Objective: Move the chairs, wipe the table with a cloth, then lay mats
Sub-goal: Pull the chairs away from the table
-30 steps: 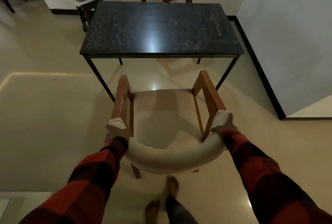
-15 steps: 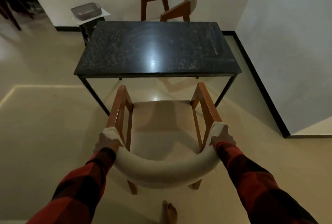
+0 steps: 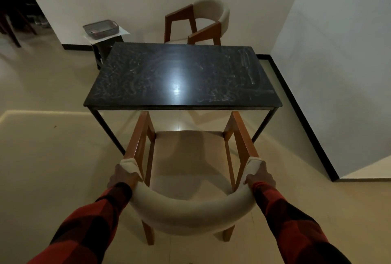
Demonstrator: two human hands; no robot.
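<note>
A wooden armchair [image 3: 188, 153] with a cream seat and a curved cream backrest stands just in front of me, its armrests reaching the near edge of the black stone table [image 3: 182, 77]. My left hand [image 3: 122, 176] grips the left end of the backrest. My right hand [image 3: 261, 176] grips the right end. Both sleeves are red and black check. A second matching chair [image 3: 201, 23] stands beyond the table's far edge, by the wall, turned partly sideways. The tabletop carries smeared streaks and a bright reflection.
A small dark stool [image 3: 103, 50] at the table's far left corner carries a grey basket [image 3: 100, 27] on a white sheet. A white wall [image 3: 338, 73] with black skirting runs along the right. Open tiled floor [image 3: 48, 153] lies to the left. Dark furniture stands at far left.
The chair, held by both hands, has moved toward the table, its armrests now at the table's near edge. My view has risen, and my feet have left the frame.
</note>
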